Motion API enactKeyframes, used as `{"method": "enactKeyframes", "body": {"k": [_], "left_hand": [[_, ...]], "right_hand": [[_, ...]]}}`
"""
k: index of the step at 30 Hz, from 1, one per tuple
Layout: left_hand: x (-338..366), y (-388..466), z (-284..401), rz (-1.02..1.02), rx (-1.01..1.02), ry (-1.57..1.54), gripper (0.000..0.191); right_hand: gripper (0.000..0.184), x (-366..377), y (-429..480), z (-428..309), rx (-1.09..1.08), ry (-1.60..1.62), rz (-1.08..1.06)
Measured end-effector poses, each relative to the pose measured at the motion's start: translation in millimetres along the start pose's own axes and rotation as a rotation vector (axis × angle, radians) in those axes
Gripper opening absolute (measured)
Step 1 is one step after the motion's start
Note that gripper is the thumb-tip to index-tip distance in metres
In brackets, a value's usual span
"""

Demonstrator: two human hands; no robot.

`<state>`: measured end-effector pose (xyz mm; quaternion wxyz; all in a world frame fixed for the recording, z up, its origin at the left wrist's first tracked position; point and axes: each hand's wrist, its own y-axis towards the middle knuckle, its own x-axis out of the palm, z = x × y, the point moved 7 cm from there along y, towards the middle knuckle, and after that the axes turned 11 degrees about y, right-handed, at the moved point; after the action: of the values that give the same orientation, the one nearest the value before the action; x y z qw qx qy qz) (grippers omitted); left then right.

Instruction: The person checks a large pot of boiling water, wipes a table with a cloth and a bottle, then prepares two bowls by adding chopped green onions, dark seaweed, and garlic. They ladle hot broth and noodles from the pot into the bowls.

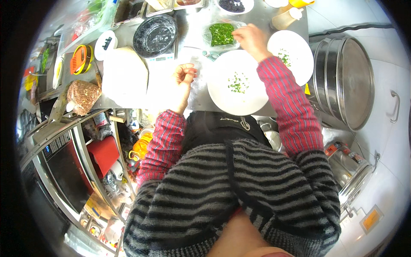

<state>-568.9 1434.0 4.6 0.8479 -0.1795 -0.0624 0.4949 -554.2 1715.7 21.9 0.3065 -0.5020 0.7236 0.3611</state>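
My right hand point(250, 38) reaches over the right edge of a clear bag or container of chopped green onion point(221, 34), its fingertips at the greens; whether it pinches any cannot be told. My left hand point(185, 77) hovers left of the large white plate, fingers loosely curled and nothing visible in them. Chopped green bits point(238, 83) lie in the middle of that large white plate point(224, 99) at the table's near edge. A second white plate point(300, 51), right of my right wrist, also bears green bits point(284, 57). Scissors point(210, 55) lie partly behind the large plate.
A black round pan point(155, 36) rests on a digital scale point(162, 58). Left of it are a small white dish point(105, 46), an orange grater point(77, 60) and a bag of brown granules point(83, 96). A squeeze bottle point(286, 18) stands at back right, steel steamers point(346, 80) beside the table.
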Motion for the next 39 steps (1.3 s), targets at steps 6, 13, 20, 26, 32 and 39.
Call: {"method": "enactKeyframes", "body": {"k": [6,13,20,26,32,39], "left_hand": [[-8.3,0.9,-8.1,-0.009,-0.005,-0.016,0.016],[-10.0,9.3,-9.7,-0.021,-0.012,-0.02,0.015],[-1.0,25.5,-0.5,-0.038,0.04,-0.028,0.014],[15.1,47.4,10.1,-0.086,0.116,0.021,0.017],[11.0,61.7,21.2,0.033,0.147,-0.005,0.016],[4.7,64.1,43.0,0.171,0.216,0.064,0.038]], "right_hand": [[0.018,62.0,30.0,-5.7,0.052,-0.379,-0.088],[0.01,22.2,27.3,12.5,0.21,-0.044,0.041],[0.022,-131.5,-79.9,76.1,0.359,0.489,0.439],[0.019,-113.9,-143.3,121.6,0.495,-0.118,0.121],[0.02,-163.2,-146.5,114.6,0.623,-0.177,0.328],[0.029,-122.5,-127.3,79.6,0.455,-0.348,0.044]]}}
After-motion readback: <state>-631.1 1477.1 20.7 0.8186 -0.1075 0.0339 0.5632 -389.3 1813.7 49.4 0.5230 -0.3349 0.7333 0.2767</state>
